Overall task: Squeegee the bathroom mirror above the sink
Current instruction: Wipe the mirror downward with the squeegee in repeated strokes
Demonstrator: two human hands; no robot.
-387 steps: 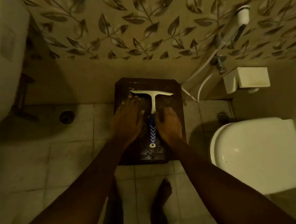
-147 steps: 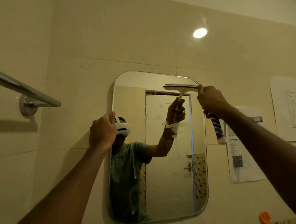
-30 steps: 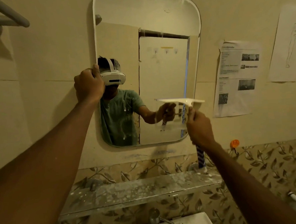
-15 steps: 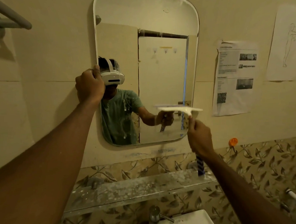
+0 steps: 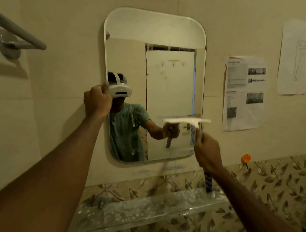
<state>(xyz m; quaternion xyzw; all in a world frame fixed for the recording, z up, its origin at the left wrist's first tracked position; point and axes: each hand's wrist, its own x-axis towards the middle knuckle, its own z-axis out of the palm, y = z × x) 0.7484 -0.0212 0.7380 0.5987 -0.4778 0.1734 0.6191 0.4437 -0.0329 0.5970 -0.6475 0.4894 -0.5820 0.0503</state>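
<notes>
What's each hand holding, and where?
The right hand grips the white T-shaped squeegee by its upper handle; the left hand, the rounded mirror at its left edge.

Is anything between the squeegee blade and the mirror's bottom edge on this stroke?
Nothing visible on the glass below the white squeegee blade down to the rounded wall mirror's bottom edge. The blue-striped handle under the right hand ends close above the clear glass shelf, which may stop it.

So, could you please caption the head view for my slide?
The right hand holds the squeegee low on the mirror while the left hand grips its left edge.
</notes>
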